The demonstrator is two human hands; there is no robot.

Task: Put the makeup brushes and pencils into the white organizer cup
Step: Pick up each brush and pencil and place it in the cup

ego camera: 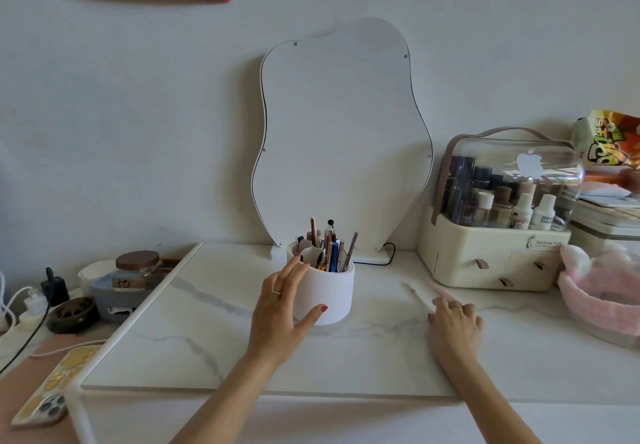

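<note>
- Between the two hands, on the marble-look table (214,339), stood the white organizer cup (329,291), already crowded with brushes and pencils (330,249) standing upright, tips poking above the rim.
- Her left hand (282,308) was spread against the cup's near-left wall, fingers up toward the rim and thumb across the front; it looked to me like a steadying hold, so the cup wouldn't slide or tip while more went in. The grip was loose and wrapping rather than clenched.
- Just ahead of the right hand (453,320) lay two slim pieces flat on the table: a white pencil (419,296) and, beside it, a pale pink one (440,289). They seemed to be the last loose items.
- The right hand rested palm-down with fingers curled at the near ends of those pieces, touching or nearly so; I couldn't tell whether it had actually closed on either.
- Beyond the right hand sat a clear-lidded cosmetics case (495,236); a wavy mirror (341,139) leaned behind the cup.
- By my reckoning the job was nearly finished.
</note>
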